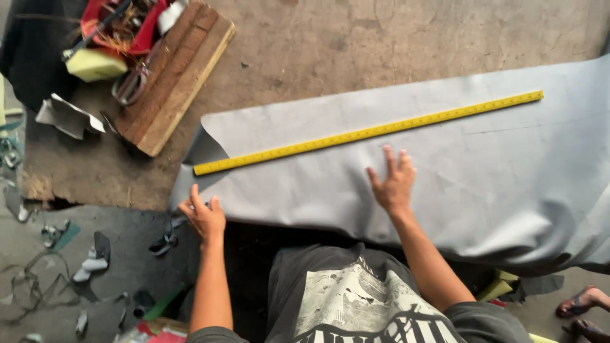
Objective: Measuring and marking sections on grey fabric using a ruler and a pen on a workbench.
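Note:
A large grey sheet of material (pixel 457 165) lies spread over a worn brown tabletop (pixel 305 44). A long yellow ruler (pixel 368 132) rests diagonally across the sheet. My left hand (pixel 203 217) pinches the sheet's near left edge. My right hand (pixel 393 181) lies flat on the sheet with fingers spread, just below the ruler's middle.
A wooden board (pixel 175 76) sits at the table's far left beside a red tray (pixel 136 25) of tools, scissors (pixel 130 86) and a yellow block (pixel 95 65). Scraps litter the floor (pixel 70 267) at left. Another person's sandalled feet (pixel 581 311) stand at bottom right.

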